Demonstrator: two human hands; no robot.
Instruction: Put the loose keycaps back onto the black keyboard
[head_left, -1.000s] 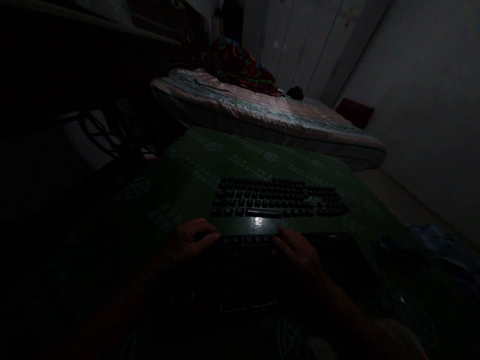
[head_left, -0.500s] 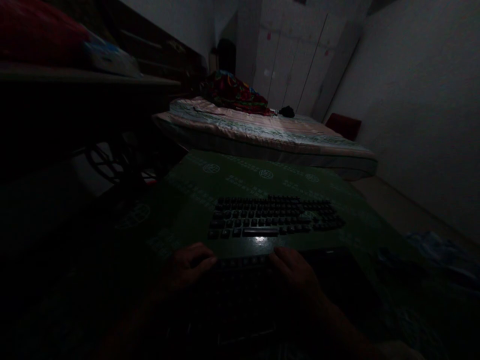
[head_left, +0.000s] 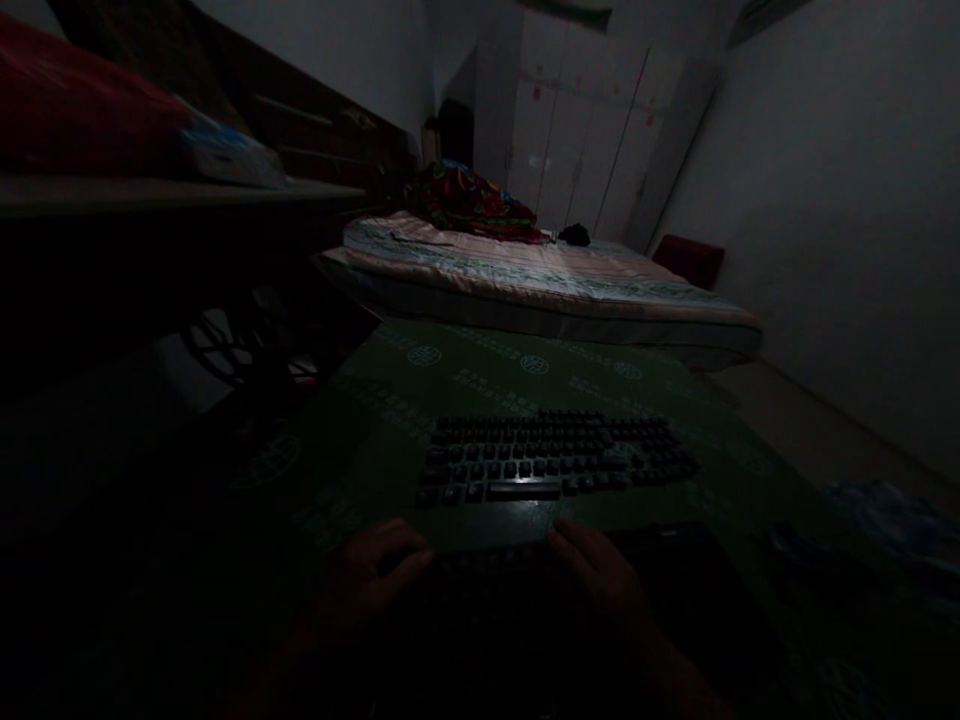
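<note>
Lingering at the keyboard (head_left: 491, 565), the left hand (head_left: 382, 565) and right hand (head_left: 596, 570) barely shift, so work seems paused; keycaps (head_left: 526, 467) lie beyond the keyboard on the counter (head_left: 480, 350); whether fingers clamp it, I cannot tell.

The head camera looks forward, down; the table (head_left: 375, 455) is near.
</note>
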